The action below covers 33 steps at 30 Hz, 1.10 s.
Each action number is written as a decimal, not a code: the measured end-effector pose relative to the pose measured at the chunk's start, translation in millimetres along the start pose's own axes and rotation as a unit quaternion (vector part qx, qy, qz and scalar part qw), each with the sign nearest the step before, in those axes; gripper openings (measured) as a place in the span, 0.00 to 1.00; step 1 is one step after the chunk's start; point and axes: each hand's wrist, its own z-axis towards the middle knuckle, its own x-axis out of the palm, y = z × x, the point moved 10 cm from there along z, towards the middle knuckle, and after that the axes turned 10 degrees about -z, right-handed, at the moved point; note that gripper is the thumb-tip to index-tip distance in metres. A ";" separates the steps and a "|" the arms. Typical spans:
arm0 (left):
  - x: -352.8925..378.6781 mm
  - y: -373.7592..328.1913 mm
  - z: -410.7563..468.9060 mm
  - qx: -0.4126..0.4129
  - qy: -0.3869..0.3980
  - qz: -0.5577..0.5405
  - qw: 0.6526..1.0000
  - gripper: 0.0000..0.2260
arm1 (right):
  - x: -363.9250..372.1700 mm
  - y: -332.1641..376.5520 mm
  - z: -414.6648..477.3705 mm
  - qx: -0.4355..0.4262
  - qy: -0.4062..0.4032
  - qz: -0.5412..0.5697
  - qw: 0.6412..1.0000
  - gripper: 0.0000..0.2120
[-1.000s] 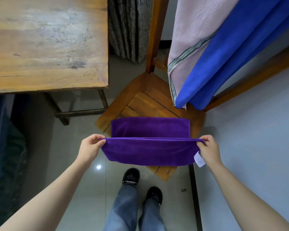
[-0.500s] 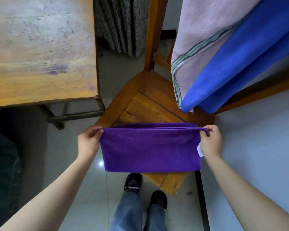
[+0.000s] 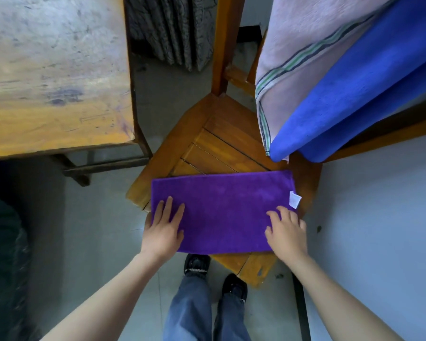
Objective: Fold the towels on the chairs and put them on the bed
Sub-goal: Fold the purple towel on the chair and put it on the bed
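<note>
A folded purple towel [image 3: 221, 210] lies flat on the seat of a wooden chair [image 3: 219, 148], its white label at the right edge. My left hand [image 3: 164, 228] rests on the towel's near left corner with straight fingers. My right hand [image 3: 287, 232] presses the near right corner, fingers spread on the cloth. A pale pink striped towel [image 3: 303, 45] and a blue towel [image 3: 359, 92] hang over the chair's back at the upper right.
A worn wooden table [image 3: 54, 75] stands at the upper left, close to the chair. A patterned curtain [image 3: 172, 28] hangs behind. A pale blue wall [image 3: 379, 217] is at the right. My feet stand on grey floor tiles below the seat.
The towel, held up by its top corners before, now lies flat on the chair seat. Both hands have let go of the corners and rest on top of it.
</note>
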 end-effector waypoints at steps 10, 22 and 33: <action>-4.6 -8.3 -7.9 0.028 -0.022 0.040 0.999 0.33 | 53.7 -74.5 -32.7 0.319 0.089 0.452 0.828 0.25; 46.4 -34.5 -47.6 0.061 0.016 0.079 0.995 0.35 | 76.1 -94.4 -49.2 0.366 0.038 0.532 0.763 0.12; 35.9 -33.0 -52.6 -0.045 0.021 -0.240 0.970 0.23 | 2.6 -116.8 -95.0 0.357 -0.147 0.432 0.815 0.07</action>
